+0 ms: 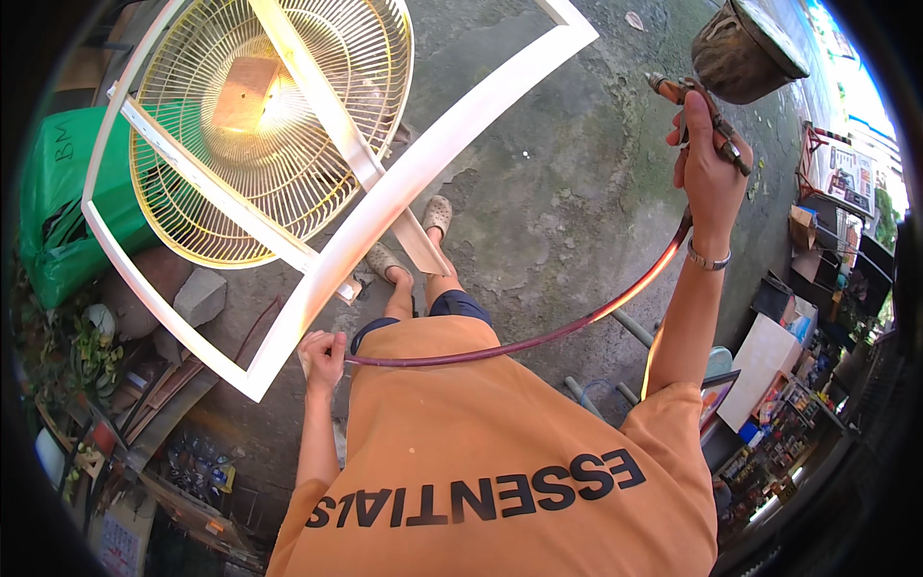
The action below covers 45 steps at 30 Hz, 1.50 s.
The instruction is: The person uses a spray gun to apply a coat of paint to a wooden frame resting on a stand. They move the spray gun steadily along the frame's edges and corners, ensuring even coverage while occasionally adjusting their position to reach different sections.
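Note:
My right hand [713, 173], raised at the far right, is closed around the grip of a spray gun [670, 90]. A dark, worn metal cup [738, 58] is attached to the gun. From the gun a dark red hose [538, 341] curves down across my waist to my left hand [325, 360], whose fingers are wrapped round it. Ahead and to the left, a white rectangular frame [423, 183] with curved-looking sides lies over a round wire fan grille [370, 82]. Two flat strips [317, 101] cross inside the frame. My left hand is close to the frame's near corner, apart from it.
A green bag [77, 192] stands at the left, with a grey stone block [201, 296] and plants [91, 356] below it. Concrete floor [548, 212] lies ahead of my feet. Metal tubes [630, 327] stick out near my right elbow. Cluttered shelves [784, 423] line the right side.

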Tool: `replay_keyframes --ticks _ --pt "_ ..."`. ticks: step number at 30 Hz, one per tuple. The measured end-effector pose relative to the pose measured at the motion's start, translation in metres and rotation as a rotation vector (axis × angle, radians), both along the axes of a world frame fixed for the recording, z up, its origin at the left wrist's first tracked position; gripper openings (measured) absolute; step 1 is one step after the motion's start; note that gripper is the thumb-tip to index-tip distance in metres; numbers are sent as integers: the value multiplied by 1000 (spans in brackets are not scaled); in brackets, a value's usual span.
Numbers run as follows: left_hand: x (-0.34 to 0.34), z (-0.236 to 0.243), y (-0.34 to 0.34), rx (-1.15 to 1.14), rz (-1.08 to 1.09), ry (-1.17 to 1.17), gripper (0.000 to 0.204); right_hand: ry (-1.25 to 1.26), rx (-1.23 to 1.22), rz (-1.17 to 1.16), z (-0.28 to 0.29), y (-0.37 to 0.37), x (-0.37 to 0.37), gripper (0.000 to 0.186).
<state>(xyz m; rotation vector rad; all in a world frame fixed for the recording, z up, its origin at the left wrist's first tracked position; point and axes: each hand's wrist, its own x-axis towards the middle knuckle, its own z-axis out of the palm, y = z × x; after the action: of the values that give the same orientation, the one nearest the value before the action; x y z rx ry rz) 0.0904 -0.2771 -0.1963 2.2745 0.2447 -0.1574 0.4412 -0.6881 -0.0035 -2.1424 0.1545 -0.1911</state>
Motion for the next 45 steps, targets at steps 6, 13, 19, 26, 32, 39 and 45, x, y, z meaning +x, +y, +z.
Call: replay_keyframes --ticks 6,13,19,26,32,39,45 --pt "2 -1 -2 -2 28 -6 49 -184 -157 -186 -1 -8 20 34" --pt "-5 1 13 -9 47 29 54 60 134 -138 10 14 -34 35" --pt "-8 0 27 -69 100 74 55 202 126 20 21 40 -86 38" --pt "-16 -1 34 -65 96 144 54 291 29 384 32 43 -121 53" --pt "-7 1 29 -68 92 146 55 268 15 208 26 41 -102 21" --pt "-1 2 11 -10 8 85 53 40 59 -82 4 12 -28 31" --pt "11 1 -7 -41 -14 50 51 -189 -52 -124 0 -10 19 29"
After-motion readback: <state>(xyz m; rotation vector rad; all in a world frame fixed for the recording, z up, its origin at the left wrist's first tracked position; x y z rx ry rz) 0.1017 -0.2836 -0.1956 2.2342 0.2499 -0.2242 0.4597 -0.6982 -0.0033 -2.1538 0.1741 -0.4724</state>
